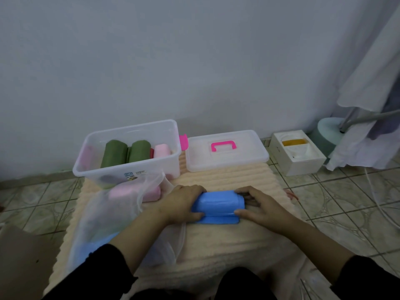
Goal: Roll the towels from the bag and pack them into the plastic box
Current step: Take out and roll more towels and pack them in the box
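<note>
Head view shows the left hand (184, 204) and right hand (257, 204) curled around opposite ends of the blue towel (218, 204), nearly rolled on the mat (227, 245). Keeping even pressure at both ends should stop the roll loosening. Beyond the left-hand grip sits the plastic box (129, 167), with the mesh bag (104, 215) beside that wrist.

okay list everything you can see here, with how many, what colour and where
plastic box: one, clear, far left of mat
rolled towels: at least three, two green, one pink, in the box
lid: one, clear, pink handle, right of the box
mesh bag: one, white, left on mat, pink and blue towels inside
blue towel: one, nearly rolled, mat centre
mat: one, cream, on floor
white box: one, far right
left hand, right hand: gripping the blue towel's ends
</note>
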